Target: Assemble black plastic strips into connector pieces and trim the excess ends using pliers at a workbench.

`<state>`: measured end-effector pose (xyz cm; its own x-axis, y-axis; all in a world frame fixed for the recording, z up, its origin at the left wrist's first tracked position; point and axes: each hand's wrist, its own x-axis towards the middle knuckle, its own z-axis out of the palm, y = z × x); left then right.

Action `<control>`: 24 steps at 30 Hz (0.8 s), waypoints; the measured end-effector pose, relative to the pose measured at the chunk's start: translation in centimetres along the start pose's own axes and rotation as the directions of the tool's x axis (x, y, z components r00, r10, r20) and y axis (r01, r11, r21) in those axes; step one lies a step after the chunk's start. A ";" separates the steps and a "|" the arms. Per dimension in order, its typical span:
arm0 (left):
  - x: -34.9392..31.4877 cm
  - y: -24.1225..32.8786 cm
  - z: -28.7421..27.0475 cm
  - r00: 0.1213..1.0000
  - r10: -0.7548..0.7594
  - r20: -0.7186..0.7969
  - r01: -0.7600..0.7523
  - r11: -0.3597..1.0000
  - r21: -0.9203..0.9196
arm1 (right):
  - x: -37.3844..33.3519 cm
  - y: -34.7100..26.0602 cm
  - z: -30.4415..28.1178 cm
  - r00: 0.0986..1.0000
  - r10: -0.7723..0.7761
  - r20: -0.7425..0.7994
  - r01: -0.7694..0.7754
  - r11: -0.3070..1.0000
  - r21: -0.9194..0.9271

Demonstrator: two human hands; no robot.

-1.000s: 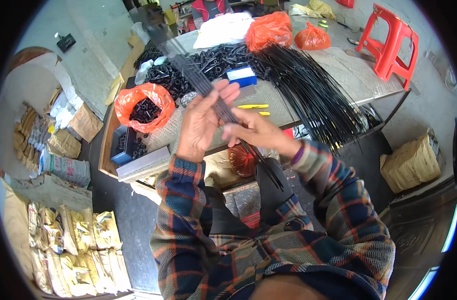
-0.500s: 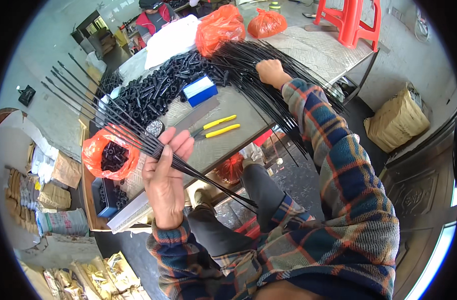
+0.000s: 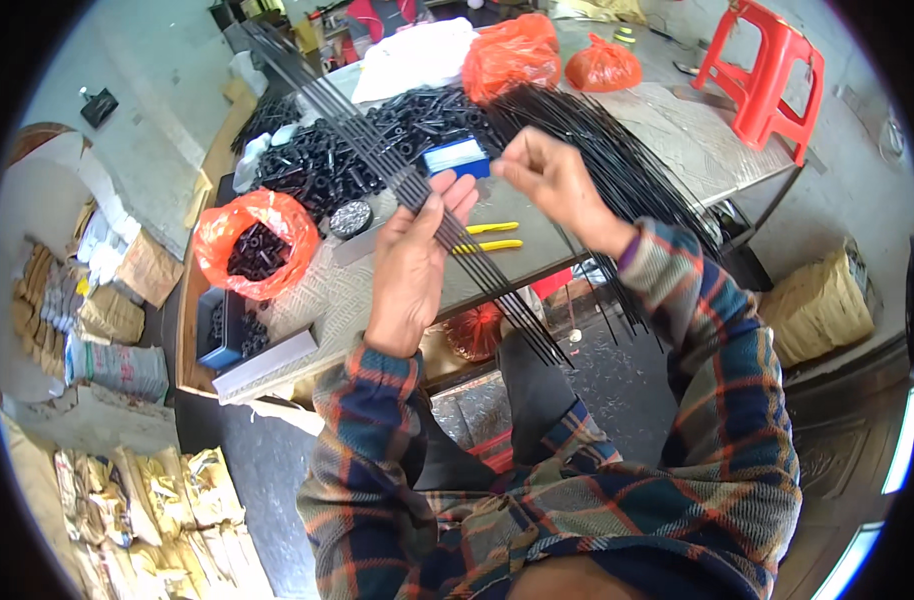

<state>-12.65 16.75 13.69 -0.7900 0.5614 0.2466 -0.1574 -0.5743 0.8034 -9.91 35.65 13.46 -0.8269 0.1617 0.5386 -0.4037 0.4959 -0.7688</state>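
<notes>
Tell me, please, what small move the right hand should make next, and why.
Perhaps extend the right hand to the heap of long, thin black rods beside it: that hand seems to hold none, while the left hand holds a slanting bundle of thin black rods.

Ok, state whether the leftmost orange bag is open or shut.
The orange bag is open: its mouth is spread wide, showing black parts inside.

Smooth rods [image 3: 405,182], glossy plastic stool [image 3: 765,100]

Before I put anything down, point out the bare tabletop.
Bare patches: tabletop between the black rod pile and red stool; a smaller one between the open orange bag and left hand. Crowded: the back, under heaped black parts.
</notes>
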 end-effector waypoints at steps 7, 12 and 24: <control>-0.9 0.5 0.2 0.999 -0.010 0.036 0.012 0.998 -0.059 | -4.9 -3.5 4.3 0.994 0.034 0.102 -0.068 0.934 0.350; -1.4 1.0 -0.8 0.998 -0.007 0.058 0.009 0.999 -0.044 | -4.9 -3.1 6.4 0.991 0.050 0.121 -0.106 0.848 0.519; -1.3 1.0 -1.4 0.981 0.102 -0.164 -0.101 0.995 0.017 | -1.6 -1.4 2.6 0.723 0.017 0.691 -0.320 0.894 0.313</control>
<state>-12.62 14.64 13.41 -0.8884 0.3944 0.2347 -0.0673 -0.6179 0.7834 -9.00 32.45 12.80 -0.8750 -0.4641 0.1381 -0.2186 0.1242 -0.9679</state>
